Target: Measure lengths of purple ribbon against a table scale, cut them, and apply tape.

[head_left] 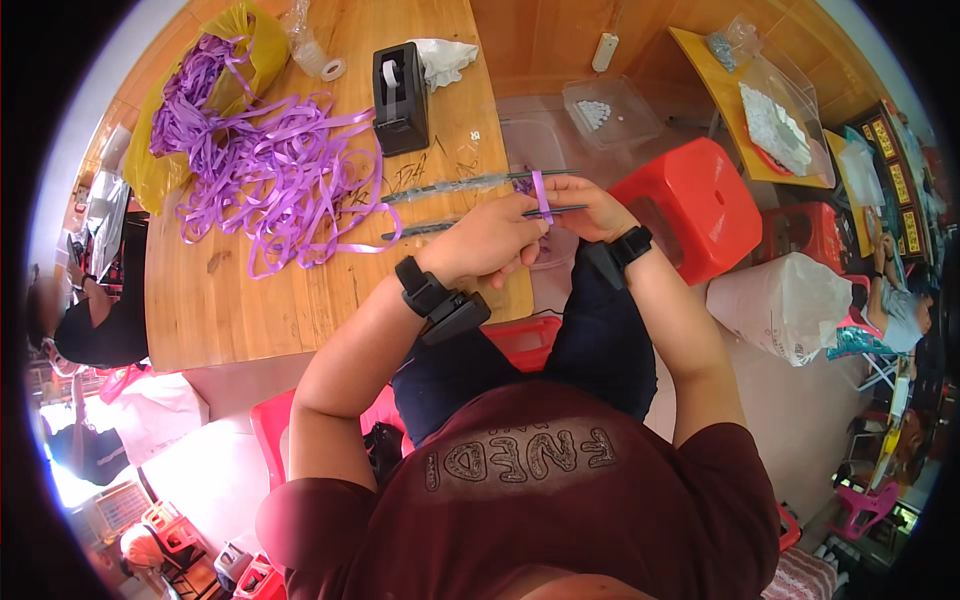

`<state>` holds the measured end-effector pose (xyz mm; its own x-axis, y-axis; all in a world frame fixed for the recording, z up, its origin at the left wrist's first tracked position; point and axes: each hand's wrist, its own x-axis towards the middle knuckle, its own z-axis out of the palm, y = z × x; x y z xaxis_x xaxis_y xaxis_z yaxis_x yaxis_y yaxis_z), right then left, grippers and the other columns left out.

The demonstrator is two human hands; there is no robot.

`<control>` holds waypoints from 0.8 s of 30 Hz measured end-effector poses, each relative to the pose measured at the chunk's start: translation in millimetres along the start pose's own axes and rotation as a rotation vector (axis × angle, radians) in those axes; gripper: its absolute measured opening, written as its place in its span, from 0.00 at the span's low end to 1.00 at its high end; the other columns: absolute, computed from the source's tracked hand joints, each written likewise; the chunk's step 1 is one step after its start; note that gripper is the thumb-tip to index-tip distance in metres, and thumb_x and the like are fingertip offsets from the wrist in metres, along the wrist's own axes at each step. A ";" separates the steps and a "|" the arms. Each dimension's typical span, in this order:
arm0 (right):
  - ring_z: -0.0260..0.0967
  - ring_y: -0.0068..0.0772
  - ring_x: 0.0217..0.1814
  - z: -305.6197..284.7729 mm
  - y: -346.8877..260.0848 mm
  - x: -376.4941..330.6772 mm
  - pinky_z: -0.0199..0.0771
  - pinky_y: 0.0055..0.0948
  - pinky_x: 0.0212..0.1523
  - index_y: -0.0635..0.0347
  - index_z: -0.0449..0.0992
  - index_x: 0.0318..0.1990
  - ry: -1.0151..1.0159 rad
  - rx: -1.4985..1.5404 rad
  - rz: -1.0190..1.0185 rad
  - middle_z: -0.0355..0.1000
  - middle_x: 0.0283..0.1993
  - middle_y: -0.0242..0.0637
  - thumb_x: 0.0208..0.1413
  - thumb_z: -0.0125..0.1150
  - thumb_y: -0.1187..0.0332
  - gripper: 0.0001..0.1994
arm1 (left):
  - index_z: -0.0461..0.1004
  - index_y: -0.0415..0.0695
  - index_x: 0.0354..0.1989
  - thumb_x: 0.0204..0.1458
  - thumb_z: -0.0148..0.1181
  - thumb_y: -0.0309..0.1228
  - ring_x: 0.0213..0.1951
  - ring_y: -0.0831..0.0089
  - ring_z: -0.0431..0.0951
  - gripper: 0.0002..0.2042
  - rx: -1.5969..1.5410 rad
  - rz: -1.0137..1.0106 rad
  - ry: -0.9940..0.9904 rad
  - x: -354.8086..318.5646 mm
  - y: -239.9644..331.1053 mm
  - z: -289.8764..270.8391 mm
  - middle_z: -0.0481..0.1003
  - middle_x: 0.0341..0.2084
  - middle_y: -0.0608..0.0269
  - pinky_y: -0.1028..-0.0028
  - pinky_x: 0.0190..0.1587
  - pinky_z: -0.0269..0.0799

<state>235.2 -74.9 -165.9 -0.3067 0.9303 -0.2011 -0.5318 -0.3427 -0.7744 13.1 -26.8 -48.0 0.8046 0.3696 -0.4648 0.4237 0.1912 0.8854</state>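
Note:
Two dark thin rods (460,186) stick out past the right edge of the wooden table, with clear tape along them. Near their free ends a purple ribbon (540,196) passes across both rods. My left hand (490,240) is closed at the lower rod, its fingertips at the ribbon's lower end. My right hand (592,208) is closed around the rod ends from the right, fingers against the ribbon. The two hands nearly meet, and the exact pinch is partly hidden. A loose tangle of purple ribbon (300,170) lies on the table to the left.
A yellow bag (262,75) full of ribbon stands at the table's far left. A black tape dispenser (402,110) and a crumpled tissue (445,60) are at the back. On the right are a red stool (700,205), a clear bin (612,110) and a white sack (780,305).

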 end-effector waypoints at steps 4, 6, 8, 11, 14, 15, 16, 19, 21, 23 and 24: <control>0.73 0.30 0.53 -5.7 5.3 5.1 0.73 0.35 0.57 0.64 0.74 0.54 -0.053 0.062 0.026 0.74 0.52 0.37 0.64 0.56 0.68 0.14 | 0.68 0.38 0.51 0.65 0.49 0.32 0.11 0.82 0.65 0.12 0.028 -0.003 -0.003 0.2 1.2 0.2 0.69 0.19 0.68 0.79 0.12 0.63; 0.73 0.30 0.53 -3.8 3.0 9.3 0.74 0.36 0.56 0.65 0.75 0.54 -0.085 0.071 0.031 0.74 0.52 0.37 0.64 0.56 0.68 0.14 | 0.68 0.37 0.53 0.65 0.49 0.33 0.12 0.83 0.65 0.14 0.015 -0.003 -0.019 1.2 0.6 -0.2 0.69 0.19 0.68 0.79 0.12 0.63; 0.73 0.31 0.54 1.9 -3.2 11.2 0.74 0.36 0.56 0.65 0.74 0.55 -0.087 0.013 0.061 0.74 0.52 0.38 0.64 0.56 0.68 0.15 | 0.67 0.37 0.55 0.65 0.49 0.33 0.12 0.83 0.65 0.15 0.021 0.001 -0.015 0.2 0.2 -0.1 0.69 0.19 0.68 0.79 0.12 0.64; 0.73 0.32 0.56 8.4 -9.4 10.0 0.75 0.34 0.55 0.67 0.73 0.56 -0.031 -0.023 0.079 0.74 0.55 0.41 0.62 0.57 0.70 0.17 | 0.66 0.37 0.58 0.65 0.49 0.33 0.12 0.83 0.66 0.17 0.037 0.009 -0.008 -1.1 1.4 -1.2 0.69 0.19 0.68 0.79 0.12 0.64; 0.73 0.31 0.55 29.1 -17.4 0.5 0.75 0.34 0.54 0.66 0.73 0.56 0.085 -0.024 0.065 0.74 0.55 0.41 0.61 0.57 0.72 0.16 | 0.65 0.37 0.59 0.65 0.49 0.33 0.12 0.83 0.66 0.18 0.040 -0.004 -0.004 -2.4 0.4 -3.1 0.69 0.20 0.68 0.79 0.12 0.63; 0.73 0.31 0.55 27.6 -16.8 -2.8 0.75 0.34 0.54 0.66 0.73 0.56 0.088 -0.025 0.064 0.74 0.55 0.41 0.61 0.57 0.72 0.16 | 0.65 0.37 0.60 0.65 0.49 0.33 0.12 0.83 0.66 0.18 0.043 -0.009 -0.007 -1.7 1.6 -2.0 0.69 0.20 0.68 0.79 0.12 0.63; 0.73 0.32 0.53 25.0 -16.2 -6.3 0.74 0.37 0.56 0.65 0.73 0.55 0.063 -0.010 0.046 0.74 0.54 0.40 0.62 0.56 0.70 0.16 | 0.65 0.37 0.60 0.65 0.49 0.33 0.12 0.83 0.66 0.18 0.044 -0.008 -0.009 -0.8 1.6 -1.6 0.69 0.20 0.68 0.79 0.12 0.63; 0.73 0.35 0.51 28.3 -13.6 -10.8 0.73 0.41 0.58 0.65 0.73 0.54 -0.010 0.127 0.019 0.74 0.53 0.41 0.62 0.55 0.65 0.17 | 0.65 0.37 0.60 0.65 0.49 0.33 0.12 0.83 0.66 0.19 0.047 0.006 -0.018 0.7 -0.5 -1.9 0.69 0.20 0.67 0.80 0.12 0.63; 0.73 0.37 0.50 32.9 -11.5 -8.2 0.73 0.42 0.58 0.65 0.74 0.53 -0.060 0.249 0.009 0.74 0.52 0.42 0.63 0.54 0.62 0.17 | 0.64 0.38 0.61 0.65 0.48 0.33 0.12 0.83 0.66 0.19 0.046 0.012 -0.010 0.1 -0.8 -1.4 0.69 0.21 0.67 0.80 0.12 0.62; 0.74 0.39 0.49 35.2 -8.7 -4.5 0.73 0.41 0.55 0.65 0.74 0.52 -0.043 0.367 0.009 0.75 0.49 0.43 0.64 0.52 0.57 0.20 | 0.64 0.38 0.61 0.65 0.48 0.33 0.12 0.84 0.66 0.19 0.045 0.017 -0.021 -0.2 0.6 -0.7 0.69 0.21 0.67 0.80 0.12 0.62; 0.74 0.39 0.49 34.2 -8.7 -4.5 0.73 0.41 0.55 0.65 0.74 0.52 -0.043 0.367 0.007 0.75 0.49 0.43 0.64 0.52 0.57 0.20 | 0.64 0.38 0.62 0.65 0.48 0.33 0.12 0.84 0.66 0.19 0.040 0.022 -0.032 -0.2 1.2 -0.4 0.69 0.21 0.67 0.80 0.12 0.62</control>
<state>214.2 -80.7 -137.7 -0.3398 0.9243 -0.1739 -0.7751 -0.3799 -0.5048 13.3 -26.2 -46.8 0.8264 0.3444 -0.4455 0.4215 0.1463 0.8950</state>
